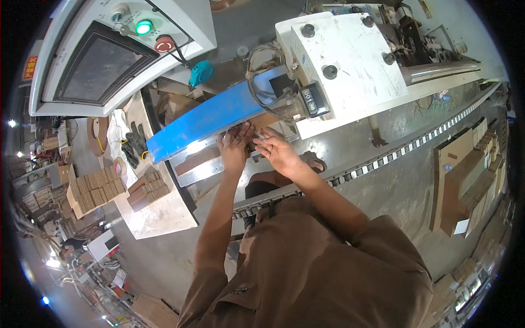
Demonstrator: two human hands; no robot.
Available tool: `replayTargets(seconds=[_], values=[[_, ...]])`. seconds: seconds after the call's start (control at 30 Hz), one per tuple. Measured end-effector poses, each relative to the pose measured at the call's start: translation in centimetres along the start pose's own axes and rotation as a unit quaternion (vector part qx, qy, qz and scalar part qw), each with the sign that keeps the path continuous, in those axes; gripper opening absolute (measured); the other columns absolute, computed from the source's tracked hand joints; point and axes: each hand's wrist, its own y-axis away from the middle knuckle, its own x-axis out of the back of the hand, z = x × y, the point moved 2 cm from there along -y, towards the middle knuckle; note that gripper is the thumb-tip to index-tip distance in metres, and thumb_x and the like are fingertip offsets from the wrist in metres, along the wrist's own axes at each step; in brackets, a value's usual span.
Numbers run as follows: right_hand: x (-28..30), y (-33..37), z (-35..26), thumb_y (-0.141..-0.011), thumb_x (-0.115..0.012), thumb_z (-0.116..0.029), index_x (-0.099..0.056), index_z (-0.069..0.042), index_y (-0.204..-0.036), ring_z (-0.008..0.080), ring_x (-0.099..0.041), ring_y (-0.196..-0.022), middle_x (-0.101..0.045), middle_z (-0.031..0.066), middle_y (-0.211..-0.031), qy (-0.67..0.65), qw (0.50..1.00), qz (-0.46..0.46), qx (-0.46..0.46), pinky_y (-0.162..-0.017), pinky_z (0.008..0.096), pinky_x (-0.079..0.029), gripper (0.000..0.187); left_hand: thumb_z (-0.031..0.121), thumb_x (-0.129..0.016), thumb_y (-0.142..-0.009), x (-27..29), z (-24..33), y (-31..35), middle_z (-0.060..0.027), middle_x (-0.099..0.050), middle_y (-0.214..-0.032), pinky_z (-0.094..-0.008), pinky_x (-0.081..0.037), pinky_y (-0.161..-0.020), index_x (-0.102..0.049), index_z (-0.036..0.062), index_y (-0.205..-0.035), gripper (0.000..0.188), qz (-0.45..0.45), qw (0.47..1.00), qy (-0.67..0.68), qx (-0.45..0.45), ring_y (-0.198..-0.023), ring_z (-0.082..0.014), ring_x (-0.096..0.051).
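Left hand [235,148] fingers curled, right hand [280,156] fingers part-spread, can't tell if either grips anything; brown piece [264,120] sits by them along blue guard [210,112], so an inward slip could pinch them.

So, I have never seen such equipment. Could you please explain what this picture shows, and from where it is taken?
These are a person's bare hands, not a robot. A wide fisheye camera on the head looks down past the wearer's brown shirt, so straight edges bend. The left hand and right hand are close together near a long blue machine cover; whether they hold anything is hard to see. Further right is a white machine block with black round knobs. At upper left is a pale control box with a dark screen. The pale flat table bears dark grey gloves and stacked brown pieces.
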Motion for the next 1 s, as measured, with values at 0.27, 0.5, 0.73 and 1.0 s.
replayTargets(seconds=[0.27, 0.5, 0.73, 1.0], values=[[1.3, 0.9, -1.5, -0.096, -0.061, -0.010, -0.050, -0.007, -0.145, 0.0259, -0.049, -0.139, -0.053, 0.0040, -0.146, -0.045, 0.999, 0.020, -0.008, -0.119, 0.0399, -0.037, 0.051, 0.007, -0.069, -0.081, -0.1, 1.9, -1.3, 0.0119, -0.063, -0.144, -0.0505, -0.038, -0.109, -0.070, 0.0291, -0.134, 0.057, -0.005, 1.000, 0.000, -0.008, -0.118, -0.0178, -0.061], [1.4, 3.5, -2.8, -0.095, -0.057, -0.005, -0.031, -0.005, -0.160, 0.0270, -0.039, -0.148, -0.038, 0.0094, -0.160, 0.106, 0.993, 0.023, 0.050, -0.121, 0.0389, -0.030, 0.070, 0.021, -0.070, -0.081, -2.6, 6.6, -3.6, 0.0123, -0.068, -0.135, -0.0533, -0.038, -0.111, -0.078, 0.0251, -0.118, 0.038, 0.017, 0.997, 0.069, 0.024, -0.121, -0.0186, -0.057], [-0.1, 8.1, -4.7, -0.097, -0.052, -0.003, -0.036, -0.002, -0.158, 0.0243, -0.050, -0.138, -0.046, 0.0112, -0.156, 0.215, 0.975, 0.042, 0.025, -0.117, 0.0366, -0.038, 0.064, 0.017, -0.070, -0.081, -3.1, 7.9, -5.1, 0.0036, -0.075, -0.110, -0.0576, -0.038, -0.103, -0.078, 0.0199, -0.102, 0.023, 0.094, 0.990, 0.099, 0.029, -0.114, -0.0248, -0.059], [4.6, 9.4, -2.4, -0.100, -0.051, -0.010, -0.036, 0.000, -0.157, 0.0242, -0.057, -0.129, -0.047, 0.0140, -0.155, 0.128, 0.990, 0.053, 0.005, -0.114, 0.0375, -0.044, 0.060, 0.016, -0.081, -0.080, 6.0, -1.8, 2.1, -0.0023, -0.070, -0.084, -0.0487, -0.033, -0.101, -0.079, 0.0161, -0.089, 0.009, 0.154, 0.981, 0.035, 0.112, -0.098, -0.0242, -0.060]])
